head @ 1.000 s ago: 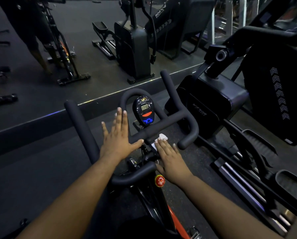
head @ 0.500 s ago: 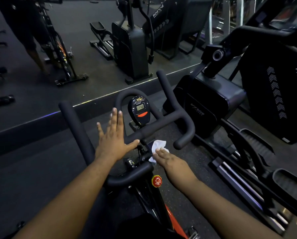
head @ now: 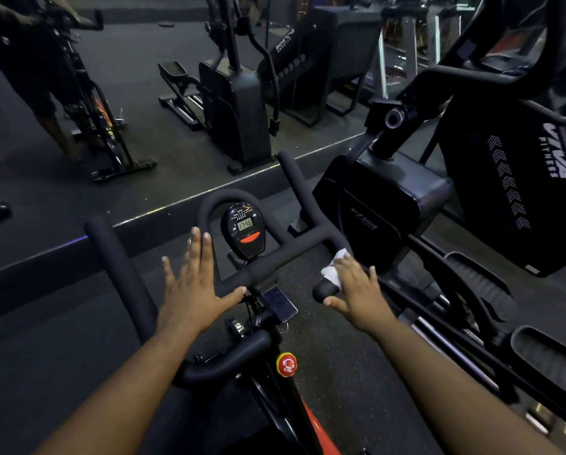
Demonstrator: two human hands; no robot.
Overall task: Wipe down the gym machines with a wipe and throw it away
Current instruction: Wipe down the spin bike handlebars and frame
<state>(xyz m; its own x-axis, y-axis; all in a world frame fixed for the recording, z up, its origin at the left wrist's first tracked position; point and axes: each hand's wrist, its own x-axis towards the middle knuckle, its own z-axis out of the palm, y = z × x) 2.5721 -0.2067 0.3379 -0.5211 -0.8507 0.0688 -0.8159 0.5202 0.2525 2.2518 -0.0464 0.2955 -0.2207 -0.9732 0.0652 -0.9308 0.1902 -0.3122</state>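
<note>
A crumpled white wipe [head: 332, 270] is pressed under the right hand [head: 357, 293] onto the handlebar [head: 275, 264] near its right end. The left hand [head: 193, 287] is held flat, fingers straight, thumb touching the crossbar.

left hand [head: 194, 287]: flat, fingers straight, spread | right hand [head: 357, 292]: palm down, fingers curved, pressing
</note>
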